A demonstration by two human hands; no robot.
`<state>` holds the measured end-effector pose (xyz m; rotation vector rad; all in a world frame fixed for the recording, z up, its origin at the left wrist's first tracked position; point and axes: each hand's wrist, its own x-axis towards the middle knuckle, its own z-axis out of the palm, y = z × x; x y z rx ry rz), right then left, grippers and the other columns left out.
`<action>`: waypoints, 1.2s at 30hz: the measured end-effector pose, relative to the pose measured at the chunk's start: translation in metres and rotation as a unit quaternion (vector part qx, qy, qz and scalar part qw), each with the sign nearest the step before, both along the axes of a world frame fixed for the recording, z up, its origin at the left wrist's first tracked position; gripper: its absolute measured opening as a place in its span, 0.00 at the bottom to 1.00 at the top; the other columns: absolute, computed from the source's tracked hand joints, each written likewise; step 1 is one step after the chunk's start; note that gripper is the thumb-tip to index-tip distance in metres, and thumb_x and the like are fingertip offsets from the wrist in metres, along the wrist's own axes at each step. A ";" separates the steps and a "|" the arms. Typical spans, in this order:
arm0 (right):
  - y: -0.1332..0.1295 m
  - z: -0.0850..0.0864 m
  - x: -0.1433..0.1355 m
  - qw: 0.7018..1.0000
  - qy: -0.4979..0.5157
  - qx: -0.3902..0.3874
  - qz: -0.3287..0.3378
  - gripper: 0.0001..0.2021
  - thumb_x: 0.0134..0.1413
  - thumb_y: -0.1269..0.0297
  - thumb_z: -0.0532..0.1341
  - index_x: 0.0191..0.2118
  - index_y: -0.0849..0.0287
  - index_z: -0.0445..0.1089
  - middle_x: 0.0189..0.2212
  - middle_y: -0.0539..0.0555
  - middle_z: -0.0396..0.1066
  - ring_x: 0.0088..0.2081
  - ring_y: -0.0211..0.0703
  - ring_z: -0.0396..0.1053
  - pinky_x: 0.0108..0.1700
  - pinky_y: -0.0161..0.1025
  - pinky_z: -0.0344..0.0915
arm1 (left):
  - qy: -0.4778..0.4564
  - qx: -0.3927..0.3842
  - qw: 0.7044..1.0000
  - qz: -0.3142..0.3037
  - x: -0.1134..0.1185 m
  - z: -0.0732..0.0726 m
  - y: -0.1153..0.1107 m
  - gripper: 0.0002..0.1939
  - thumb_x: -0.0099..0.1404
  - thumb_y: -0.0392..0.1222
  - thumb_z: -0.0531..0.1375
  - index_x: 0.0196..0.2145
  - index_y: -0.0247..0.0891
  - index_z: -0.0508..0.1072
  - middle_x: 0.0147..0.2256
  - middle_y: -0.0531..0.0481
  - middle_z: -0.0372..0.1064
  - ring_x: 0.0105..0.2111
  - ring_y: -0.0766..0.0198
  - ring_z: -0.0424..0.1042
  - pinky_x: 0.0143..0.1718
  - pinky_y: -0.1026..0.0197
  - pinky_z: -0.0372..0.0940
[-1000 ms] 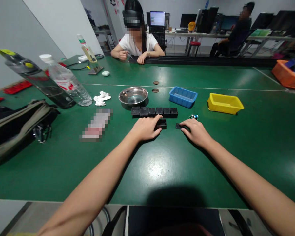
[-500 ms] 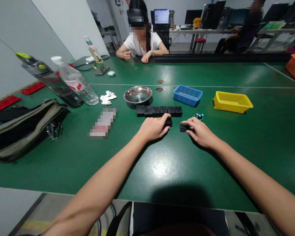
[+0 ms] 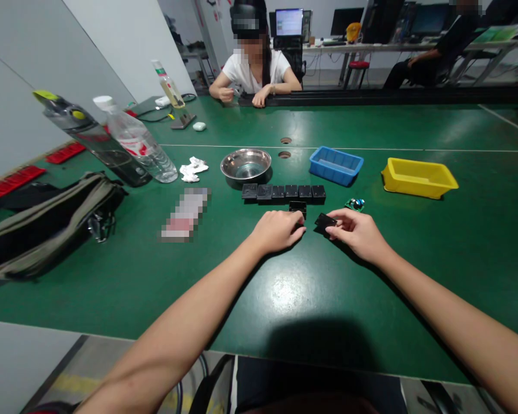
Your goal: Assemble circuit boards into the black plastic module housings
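Note:
My left hand [image 3: 280, 231] is curled at the near side of a small black plastic box [image 3: 297, 207], its fingers closed on it; the fingertips are partly hidden. To the right, my right hand [image 3: 356, 233] pinches a thin black plastic piece [image 3: 325, 221], tilted up off the table, between thumb and fingers. Just beyond that hand lies a small green circuit board [image 3: 354, 204] with shiny parts. Several black plastic boxes [image 3: 291, 193] stand in a row behind the left hand.
Behind the row is a steel bowl [image 3: 246, 165], with a blue bin [image 3: 336, 165] and a yellow bin [image 3: 420, 178] to its right. Bottles [image 3: 133, 141], crumpled tissue [image 3: 193, 168] and a bag [image 3: 47, 230] lie left. A person [image 3: 256, 75] sits across the table [image 3: 224, 282].
My right hand has tilted the black piece up off the table. My left hand has drawn slightly nearer to me, showing more of its box. The whole view has shifted a little.

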<state>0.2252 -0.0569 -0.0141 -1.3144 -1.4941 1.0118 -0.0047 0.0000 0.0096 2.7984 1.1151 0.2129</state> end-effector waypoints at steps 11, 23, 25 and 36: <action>-0.007 0.007 -0.010 0.998 0.037 -0.027 0.042 0.19 0.50 0.60 0.69 0.47 0.63 0.76 0.23 0.47 0.69 0.25 0.38 0.69 0.31 0.39 0.65 | -0.118 -0.036 0.989 -0.077 0.001 -0.010 0.001 0.19 0.70 0.54 0.60 0.52 0.41 0.70 0.29 0.54 0.76 0.28 0.61 0.76 0.30 0.63 0.60; -0.008 0.005 -0.011 0.997 0.069 0.007 0.029 0.24 0.47 0.59 0.72 0.50 0.60 0.70 0.23 0.44 0.68 0.24 0.34 0.63 0.28 0.34 0.59 | -0.190 -0.044 0.978 -0.072 0.000 -0.010 0.003 0.18 0.71 0.53 0.58 0.51 0.39 0.72 0.27 0.53 0.75 0.24 0.65 0.72 0.29 0.65 0.59; -0.008 0.004 -0.011 0.997 0.066 0.019 0.020 0.22 0.48 0.59 0.71 0.48 0.60 0.71 0.22 0.44 0.68 0.23 0.34 0.62 0.28 0.35 0.59 | -0.199 -0.044 0.976 -0.070 -0.001 -0.010 0.003 0.18 0.71 0.53 0.58 0.50 0.38 0.72 0.27 0.54 0.74 0.23 0.65 0.71 0.29 0.65 0.59; -0.008 0.003 -0.011 0.998 0.052 0.021 0.009 0.22 0.49 0.56 0.71 0.48 0.61 0.72 0.22 0.45 0.68 0.23 0.34 0.62 0.28 0.35 0.59 | -0.204 -0.046 0.975 -0.069 -0.001 -0.010 0.003 0.18 0.70 0.53 0.59 0.50 0.38 0.72 0.25 0.54 0.73 0.22 0.66 0.71 0.29 0.65 0.59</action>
